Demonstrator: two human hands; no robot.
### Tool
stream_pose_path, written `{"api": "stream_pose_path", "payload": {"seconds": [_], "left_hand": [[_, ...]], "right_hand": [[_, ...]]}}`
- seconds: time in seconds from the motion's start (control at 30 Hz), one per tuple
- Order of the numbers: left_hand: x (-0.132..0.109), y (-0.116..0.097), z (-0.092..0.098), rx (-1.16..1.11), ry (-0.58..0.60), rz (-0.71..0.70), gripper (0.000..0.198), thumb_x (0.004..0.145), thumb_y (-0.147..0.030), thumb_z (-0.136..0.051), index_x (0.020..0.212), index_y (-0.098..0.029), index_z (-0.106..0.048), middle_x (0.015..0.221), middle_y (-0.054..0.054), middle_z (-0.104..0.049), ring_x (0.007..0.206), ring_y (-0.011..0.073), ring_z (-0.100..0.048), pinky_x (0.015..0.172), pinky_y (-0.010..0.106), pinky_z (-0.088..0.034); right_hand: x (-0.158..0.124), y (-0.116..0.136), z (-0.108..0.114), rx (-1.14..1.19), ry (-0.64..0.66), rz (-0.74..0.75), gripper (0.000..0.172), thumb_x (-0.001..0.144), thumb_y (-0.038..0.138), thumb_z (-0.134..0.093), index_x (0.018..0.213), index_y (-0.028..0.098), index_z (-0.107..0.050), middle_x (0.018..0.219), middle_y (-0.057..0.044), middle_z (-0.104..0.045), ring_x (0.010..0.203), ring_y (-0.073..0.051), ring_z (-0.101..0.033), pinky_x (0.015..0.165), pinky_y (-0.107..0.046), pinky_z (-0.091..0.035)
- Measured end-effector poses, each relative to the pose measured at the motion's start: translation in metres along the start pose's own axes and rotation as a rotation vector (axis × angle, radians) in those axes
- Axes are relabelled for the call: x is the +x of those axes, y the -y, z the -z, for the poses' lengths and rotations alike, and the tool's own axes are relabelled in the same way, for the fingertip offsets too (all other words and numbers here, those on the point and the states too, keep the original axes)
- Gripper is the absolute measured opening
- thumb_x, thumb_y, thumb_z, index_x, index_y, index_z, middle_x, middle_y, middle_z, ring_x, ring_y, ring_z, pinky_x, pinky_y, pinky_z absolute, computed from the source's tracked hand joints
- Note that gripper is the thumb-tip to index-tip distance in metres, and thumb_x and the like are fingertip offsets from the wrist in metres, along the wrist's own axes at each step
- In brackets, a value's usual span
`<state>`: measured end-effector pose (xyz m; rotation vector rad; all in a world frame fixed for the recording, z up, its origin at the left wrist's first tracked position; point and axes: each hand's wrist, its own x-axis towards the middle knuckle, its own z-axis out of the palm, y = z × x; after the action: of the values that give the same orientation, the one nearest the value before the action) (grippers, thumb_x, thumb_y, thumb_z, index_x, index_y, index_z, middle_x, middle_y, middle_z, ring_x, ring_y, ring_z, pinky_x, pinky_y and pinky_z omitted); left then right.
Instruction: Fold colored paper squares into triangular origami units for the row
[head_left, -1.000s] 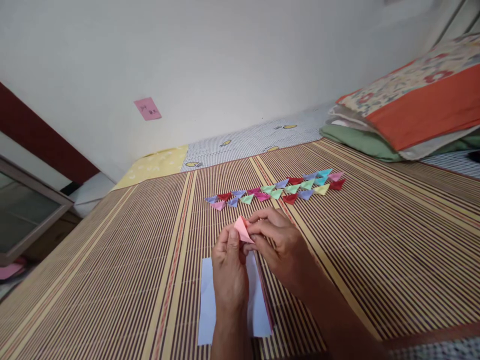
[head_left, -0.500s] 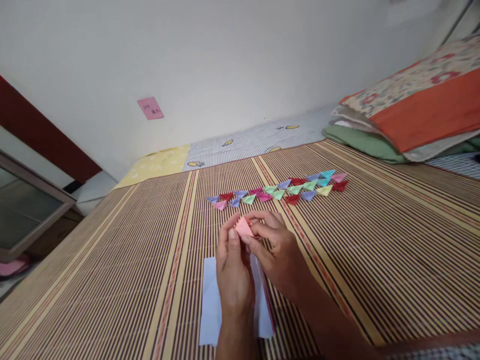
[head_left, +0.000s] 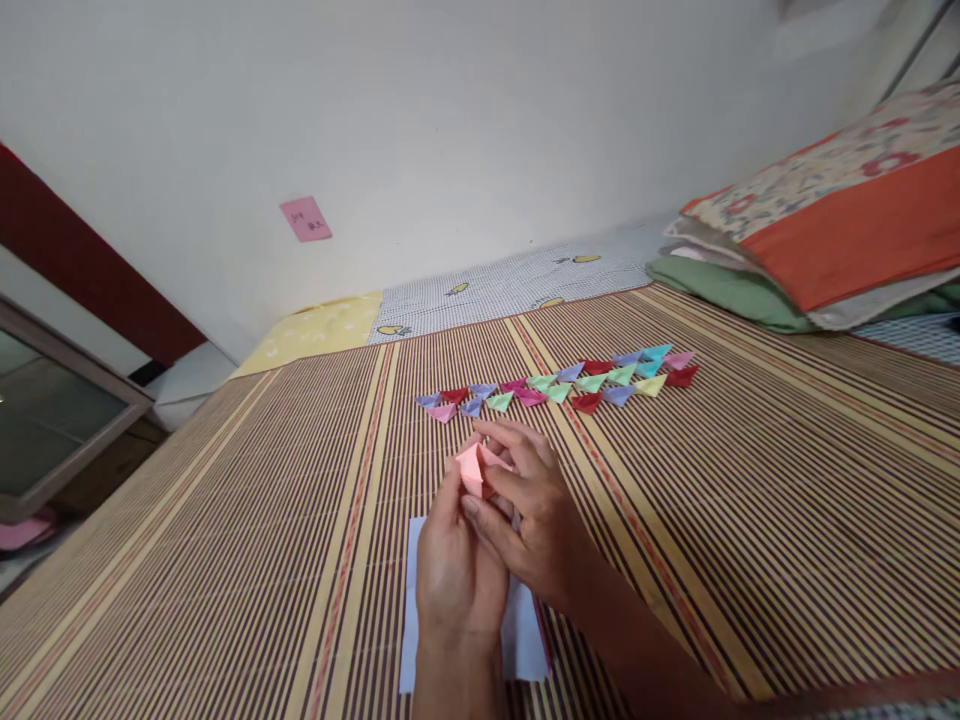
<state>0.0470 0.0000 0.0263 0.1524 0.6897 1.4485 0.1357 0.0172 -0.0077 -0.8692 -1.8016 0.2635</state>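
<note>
Both hands meet over the striped bamboo mat [head_left: 225, 520] and pinch a small folded pink paper piece [head_left: 472, 467]. My left hand [head_left: 457, 570] grips it from below with fingers closed. My right hand [head_left: 529, 505] holds it from the right, its fingers curled over the top. Under my hands lies a small stack of paper sheets [head_left: 420, 610], pale blue on top with a pink edge at the right. Beyond them, a double row of several folded paper triangles [head_left: 559, 385] in purple, red, green, pink and yellow lies on the mat.
A white wall rises behind the mat, with a pink note [head_left: 305, 218] stuck on it. Folded blankets and an orange patterned pillow [head_left: 840, 230] are stacked at the right. A framed glass panel [head_left: 52, 420] stands at the left edge.
The pink piece has been turned and pulled slightly nearer and to the left. My right hand's fingers have shifted over its top while the left keeps its grip.
</note>
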Motion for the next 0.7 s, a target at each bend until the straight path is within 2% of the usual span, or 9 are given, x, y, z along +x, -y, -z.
{"api": "stream_pose_path", "payload": {"seconds": [0.17, 0.3, 0.37, 0.43, 0.5, 0.57, 0.63, 0.7], "left_hand": [[0.005, 0.003, 0.005, 0.020, 0.014, -0.019, 0.036, 0.103, -0.022, -0.042, 0.122, -0.008, -0.070, 0.103, 0.015, -0.076, 0.105, 0.0214, -0.073, 0.100, 0.033, -0.054], [0.012, 0.001, 0.012, 0.057, 0.003, -0.152, 0.031, 0.101, -0.021, -0.048, 0.116, -0.007, -0.072, 0.105, 0.017, -0.076, 0.104, 0.0204, -0.073, 0.099, 0.031, -0.054], [0.014, 0.000, 0.016, 0.108, -0.001, -0.268, 0.026, 0.098, -0.022, -0.055, 0.108, -0.009, -0.075, 0.103, 0.016, -0.078, 0.103, 0.0219, -0.073, 0.097, 0.032, -0.055], [0.015, 0.002, 0.018, 0.173, 0.034, -0.370, 0.021, 0.093, -0.027, -0.066, 0.102, -0.011, -0.077, 0.103, 0.015, -0.078, 0.103, 0.0239, -0.073, 0.095, 0.034, -0.056], [0.014, 0.005, 0.018, 0.229, 0.097, -0.408, 0.023, 0.087, -0.031, -0.074, 0.100, -0.013, -0.079, 0.104, 0.014, -0.078, 0.102, 0.0251, -0.072, 0.093, 0.036, -0.056], [0.013, 0.009, 0.017, 0.275, 0.148, -0.391, 0.027, 0.085, -0.035, -0.076, 0.102, -0.014, -0.079, 0.103, 0.014, -0.078, 0.101, 0.0255, -0.072, 0.090, 0.036, -0.057], [0.012, 0.011, 0.017, 0.327, 0.162, -0.385, 0.029, 0.085, -0.036, -0.076, 0.105, -0.015, -0.079, 0.102, 0.013, -0.078, 0.098, 0.0247, -0.072, 0.086, 0.034, -0.057], [0.011, 0.011, 0.019, 0.418, 0.133, -0.432, 0.030, 0.085, -0.036, -0.076, 0.109, -0.017, -0.078, 0.103, 0.011, -0.078, 0.094, 0.0225, -0.072, 0.082, 0.031, -0.056]], "right_hand": [[0.001, 0.001, 0.003, -0.009, 0.008, 0.023, 0.018, 0.087, 0.016, -0.066, 0.105, 0.018, -0.069, 0.141, -0.014, -0.059, 0.135, -0.032, -0.046, 0.111, -0.056, -0.040], [0.002, 0.000, 0.010, 0.063, -0.044, 0.029, 0.008, 0.084, 0.016, -0.069, 0.091, 0.020, -0.068, 0.136, -0.012, -0.060, 0.133, -0.031, -0.049, 0.111, -0.053, -0.040], [0.003, -0.003, 0.015, 0.130, -0.112, -0.046, 0.003, 0.087, 0.017, -0.066, 0.086, 0.020, -0.067, 0.127, -0.011, -0.063, 0.125, -0.029, -0.055, 0.107, -0.049, -0.043], [0.004, -0.006, 0.018, 0.200, -0.162, -0.186, 0.004, 0.090, 0.021, -0.063, 0.089, 0.020, -0.067, 0.113, -0.009, -0.067, 0.112, -0.026, -0.062, 0.096, -0.044, -0.049], [0.004, -0.010, 0.020, 0.313, -0.111, -0.354, 0.009, 0.092, 0.027, -0.062, 0.092, 0.019, -0.068, 0.097, -0.006, -0.070, 0.095, -0.023, -0.067, 0.083, -0.037, -0.052], [0.004, -0.012, 0.018, 0.463, 0.008, -0.480, 0.015, 0.093, 0.033, -0.063, 0.089, 0.019, -0.068, 0.082, -0.003, -0.070, 0.079, -0.019, -0.067, 0.070, -0.031, -0.051], [0.004, -0.013, 0.016, 0.586, 0.076, -0.536, 0.020, 0.093, 0.035, -0.063, 0.082, 0.019, -0.068, 0.070, 0.001, -0.065, 0.066, -0.016, -0.063, 0.061, -0.026, -0.048], [0.003, -0.015, 0.014, 0.640, 0.071, -0.551, 0.023, 0.093, 0.035, -0.063, 0.078, 0.018, -0.067, 0.062, 0.003, -0.060, 0.058, -0.013, -0.058, 0.056, -0.024, -0.044]]}}
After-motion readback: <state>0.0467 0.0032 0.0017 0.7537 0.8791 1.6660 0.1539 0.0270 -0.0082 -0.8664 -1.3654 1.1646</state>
